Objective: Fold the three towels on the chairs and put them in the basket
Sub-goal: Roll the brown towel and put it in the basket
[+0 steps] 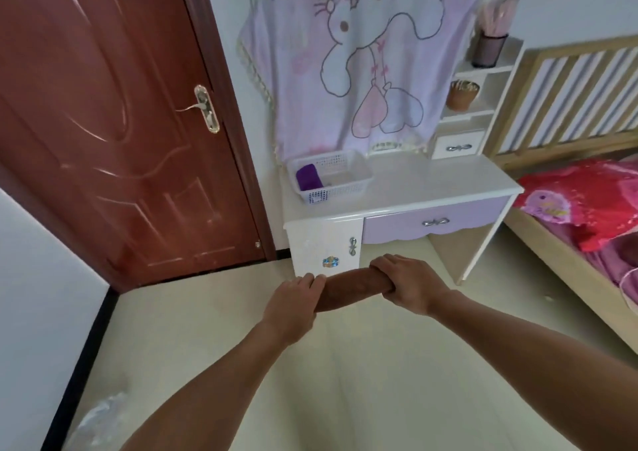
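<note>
Head view: a dark red door (121, 139) fills the left. Beside it a lilac cloth (362, 53) printed with a cartoon rabbit hangs behind a white and purple desk (431, 181). A strip of print at the cloth's lower edge is too blurred to read.

A white mesh basket (366, 177) sits on the desk's left part, with a folded purple towel (309, 177) at its left end.

In front of the desk, above the floor, a rolled brown towel (348, 288) lies crosswise, its right end slightly higher. The left hand (293, 298) grips its left end and the right hand (411, 285) wraps its right end.

On the shelf, a dark mesh cup (488, 50) holds pink sticks.
</note>
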The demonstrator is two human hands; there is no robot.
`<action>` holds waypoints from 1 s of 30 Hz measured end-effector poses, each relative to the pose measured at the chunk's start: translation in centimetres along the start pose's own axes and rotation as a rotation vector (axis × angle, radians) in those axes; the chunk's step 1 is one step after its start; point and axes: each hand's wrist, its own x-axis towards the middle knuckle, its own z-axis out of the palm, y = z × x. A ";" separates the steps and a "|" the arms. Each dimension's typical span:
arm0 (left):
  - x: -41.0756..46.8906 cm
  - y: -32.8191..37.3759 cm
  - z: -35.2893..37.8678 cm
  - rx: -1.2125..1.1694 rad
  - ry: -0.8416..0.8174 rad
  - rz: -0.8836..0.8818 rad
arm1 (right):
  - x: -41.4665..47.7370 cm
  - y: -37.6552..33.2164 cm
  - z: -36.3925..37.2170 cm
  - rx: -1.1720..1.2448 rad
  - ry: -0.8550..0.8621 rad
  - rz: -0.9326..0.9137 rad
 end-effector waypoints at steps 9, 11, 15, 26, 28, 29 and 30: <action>17.8 -3.1 0.2 -0.029 0.013 0.044 | 12.0 11.8 -1.6 0.061 0.037 0.087; 21.7 -3.8 1.0 -0.081 0.011 0.021 | 15.4 14.7 -1.1 0.088 0.035 0.071; 29.8 -5.0 1.9 -0.289 0.017 -0.130 | 23.4 20.8 -1.4 0.149 0.009 0.061; 44.0 -8.8 3.1 -0.816 -0.022 -0.581 | 44.4 29.6 -3.9 0.619 -0.215 0.218; 46.1 -10.2 3.9 -0.891 0.008 -0.657 | 48.0 30.1 -3.3 0.768 -0.231 0.277; 46.9 -10.8 4.4 -0.926 0.012 -0.691 | 49.4 30.2 -2.9 0.853 -0.236 0.319; 47.9 -11.6 5.1 -0.960 0.009 -0.725 | 51.2 30.4 -2.2 0.927 -0.244 0.366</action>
